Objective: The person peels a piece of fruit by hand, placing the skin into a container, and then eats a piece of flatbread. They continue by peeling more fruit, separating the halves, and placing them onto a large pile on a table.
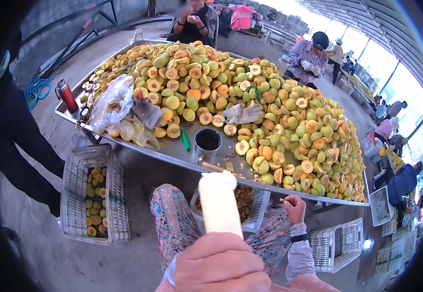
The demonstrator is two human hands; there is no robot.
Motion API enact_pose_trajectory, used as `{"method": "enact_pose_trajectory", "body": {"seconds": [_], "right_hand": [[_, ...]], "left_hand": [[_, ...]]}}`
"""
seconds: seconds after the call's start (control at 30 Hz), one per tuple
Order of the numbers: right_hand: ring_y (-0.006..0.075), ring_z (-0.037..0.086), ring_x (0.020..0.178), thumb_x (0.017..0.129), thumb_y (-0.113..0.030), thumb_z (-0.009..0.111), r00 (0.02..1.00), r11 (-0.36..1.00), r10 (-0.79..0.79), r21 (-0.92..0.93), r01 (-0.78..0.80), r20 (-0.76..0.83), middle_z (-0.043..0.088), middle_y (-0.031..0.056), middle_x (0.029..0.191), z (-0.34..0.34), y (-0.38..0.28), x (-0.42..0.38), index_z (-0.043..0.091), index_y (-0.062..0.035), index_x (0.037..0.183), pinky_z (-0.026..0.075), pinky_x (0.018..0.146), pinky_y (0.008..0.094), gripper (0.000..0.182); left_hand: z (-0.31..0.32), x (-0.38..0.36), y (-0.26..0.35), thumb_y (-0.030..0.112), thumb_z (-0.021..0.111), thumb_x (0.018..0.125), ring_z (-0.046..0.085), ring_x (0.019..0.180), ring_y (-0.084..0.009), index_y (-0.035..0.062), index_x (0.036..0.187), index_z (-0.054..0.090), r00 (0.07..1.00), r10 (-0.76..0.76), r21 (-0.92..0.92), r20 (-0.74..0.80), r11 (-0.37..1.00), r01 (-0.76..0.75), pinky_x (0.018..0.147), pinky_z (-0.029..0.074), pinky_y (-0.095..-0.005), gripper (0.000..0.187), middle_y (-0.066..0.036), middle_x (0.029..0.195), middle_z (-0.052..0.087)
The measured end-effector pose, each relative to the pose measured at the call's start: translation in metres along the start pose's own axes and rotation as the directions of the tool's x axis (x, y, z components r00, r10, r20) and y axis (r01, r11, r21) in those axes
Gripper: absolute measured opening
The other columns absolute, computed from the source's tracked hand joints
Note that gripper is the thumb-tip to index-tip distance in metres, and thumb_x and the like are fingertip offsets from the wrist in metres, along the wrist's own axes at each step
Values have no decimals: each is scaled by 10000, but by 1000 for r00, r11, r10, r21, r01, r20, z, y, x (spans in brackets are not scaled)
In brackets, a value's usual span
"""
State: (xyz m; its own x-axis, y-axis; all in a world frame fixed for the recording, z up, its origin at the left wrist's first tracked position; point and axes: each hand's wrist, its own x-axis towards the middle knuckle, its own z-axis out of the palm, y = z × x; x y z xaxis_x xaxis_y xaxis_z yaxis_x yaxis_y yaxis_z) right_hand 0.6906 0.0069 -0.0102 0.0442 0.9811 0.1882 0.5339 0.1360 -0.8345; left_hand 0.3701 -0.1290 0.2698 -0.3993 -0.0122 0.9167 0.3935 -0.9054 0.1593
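**Roofed shed (386,29), a metal table (172,147) heaped with fruit (313,141)**

Across most of the table spreads the fruit, whole and halved. A slatted crate (118,194) partly filled with more fruit stands on the floor below the table's left end; a white basin (260,211) of brown scraps sits under its near edge. Both hands are on the table's near side. A grey glove (243,114) lies on the table against the fruit, and a metal cup (208,142) of dark liquid stands on its bare strip.

The left hand (221,267) is wrapped tight around a pale bar (220,204) — too glaring to identify — whose long axis rises from the fist toward the table's near edge. A green object (185,140) lies beside the cup. The right hand (296,209) is the nearer to that edge — finger and thumb pressed on a small yellowish piece (282,200), right of the bar and apart from it.
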Motion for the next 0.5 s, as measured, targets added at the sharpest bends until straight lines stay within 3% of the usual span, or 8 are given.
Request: {"method": "enact_pose_trajectory", "body": {"seconds": [0.07, 0.17, 0.2, 0.23, 0.3, 0.37, 0.5], "right_hand": [[29, 508, 618, 781, -5, 666, 1000, 1000, -9, -21, 9, -3, 584, -47, 704, -4, -5, -1, 633, -20, 839, 434, 577, 193, 68], [30, 512, 624, 780, -5, 666, 1000, 1000, 24, -15, -24, 17, 583, -48, 703, -1, -11, -1, 634, -22, 842, 437, 582, 193, 72], [69, 566, 660, 764, -31, 676, 999, 998, 51, -41, -50, 15, 624, -8, 723, -2, -11, -1, 651, -25, 850, 469, 632, 231, 89], [108, 620, 696, 748, -57, 685, 997, 995, 77, -65, -76, 13, 665, 31, 743, -3, -10, 0, 668, -28, 857, 502, 682, 268, 114], [109, 621, 697, 749, -57, 684, 998, 997, 60, -44, -59, 13, 665, 32, 743, -2, -1, 3, 669, -28, 856, 502, 684, 269, 112], [107, 620, 692, 749, -54, 680, 998, 998, 57, -37, -57, 4, 664, 31, 741, 0, 6, 3, 667, -27, 849, 502, 681, 267, 104], [89, 600, 660, 743, -57, 679, 999, 996, 38, -83, -38, 4, 647, 20, 715, -1, 4, 5, 660, -25, 822, 492, 652, 249, 88]], "left_hand": [[-6, 2, -3, 349, 664, 872, 463, 476, -167, 69, 776, 476, 995, 83, 49, 48, 995, -86, 441, 389, -305, 351, -26, 630, 471], [-18, 6, 3, 356, 652, 880, 462, 485, -168, 71, 789, 469, 988, 11, 76, 152, 997, -23, 445, 393, -308, 351, -24, 641, 468], [-20, 7, 2, 356, 652, 880, 462, 485, -168, 71, 789, 469, 988, 11, 84, 155, 996, -24, 445, 393, -308, 351, -24, 641, 468], [-21, 7, -1, 358, 648, 883, 463, 488, -168, 73, 788, 470, 990, 49, 68, 134, 996, -59, 446, 394, -310, 349, -24, 641, 470], [-21, 7, -1, 359, 643, 886, 464, 490, -169, 74, 786, 471, 988, 88, 63, 124, 993, -96, 446, 395, -312, 348, -24, 641, 471], [-19, 5, 1, 364, 633, 893, 471, 493, -171, 81, 790, 468, 999, 54, 67, 4, 996, -54, 452, 401, -314, 343, -19, 641, 471], [-35, -8, 1, 340, 656, 882, 496, 502, -176, 70, 761, 491, 991, 133, -1, 19, 991, -133, 464, 404, -307, 339, -23, 633, 488]]}}
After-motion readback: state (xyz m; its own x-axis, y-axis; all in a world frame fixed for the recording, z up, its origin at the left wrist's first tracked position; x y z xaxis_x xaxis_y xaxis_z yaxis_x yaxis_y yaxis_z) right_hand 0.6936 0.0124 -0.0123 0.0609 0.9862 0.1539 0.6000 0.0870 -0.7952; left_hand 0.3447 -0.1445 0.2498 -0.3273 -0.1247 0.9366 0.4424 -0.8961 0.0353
